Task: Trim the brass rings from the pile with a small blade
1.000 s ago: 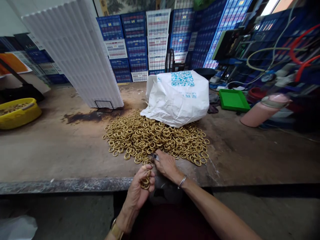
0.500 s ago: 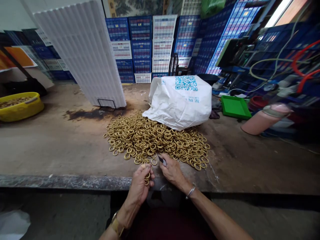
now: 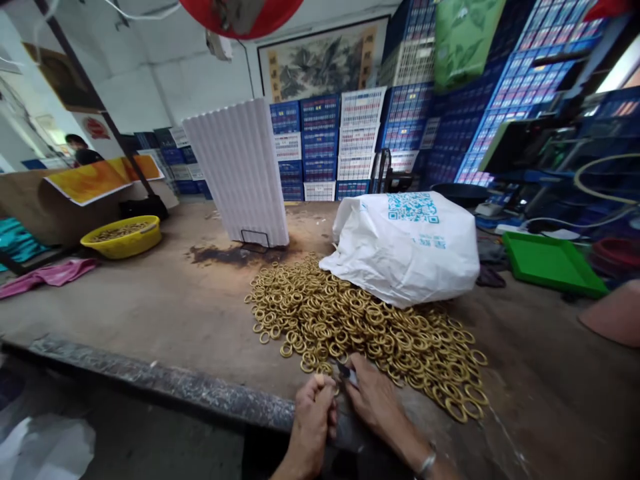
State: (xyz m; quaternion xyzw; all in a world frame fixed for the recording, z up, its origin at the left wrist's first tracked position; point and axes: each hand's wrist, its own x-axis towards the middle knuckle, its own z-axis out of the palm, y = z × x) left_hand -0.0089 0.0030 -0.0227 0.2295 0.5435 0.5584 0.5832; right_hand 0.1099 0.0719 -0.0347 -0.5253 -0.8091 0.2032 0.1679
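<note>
Table edge (image 3: 165, 383): worn, speckled grey, running along the near side from the left to just beyond the left wrist.
Open room: brown tabletop (image 3: 165, 313) spreads wide between the rings and the yellow basin; a narrower strip lies to their right.
Ring heap (image 3: 345, 320): gold-coloured rings piled loosely at the middle, thinning to scattered single rings at the left and right rims.
Left hand (image 3: 314, 413): fingers curled together near the table edge, clamped on at least 1 gold ring (image 3: 336, 391) at the fingertips; the palm is hidden.
Right hand (image 3: 373, 397): fingers closed around a small knife (image 3: 349, 375), dark blade pointing left, just beside the left hand at the heap's near rim.
White sack (image 3: 410, 260): on its side over the heap's far right part, blue QR code upward.
Corrugated sheet (image 3: 240, 173): white, standing tilted at a black wire stand (image 3: 256, 240), beside a dark stain (image 3: 220, 255).
Tabletop sides: yellow basin (image 3: 123, 247) and pink cloth (image 3: 50, 277) left; green tray (image 3: 553, 263) right.
Far wall: stacked blue and white crates (image 3: 320, 147) under a framed landscape (image 3: 323, 60); 1 person (image 3: 86, 155) far left.
</note>
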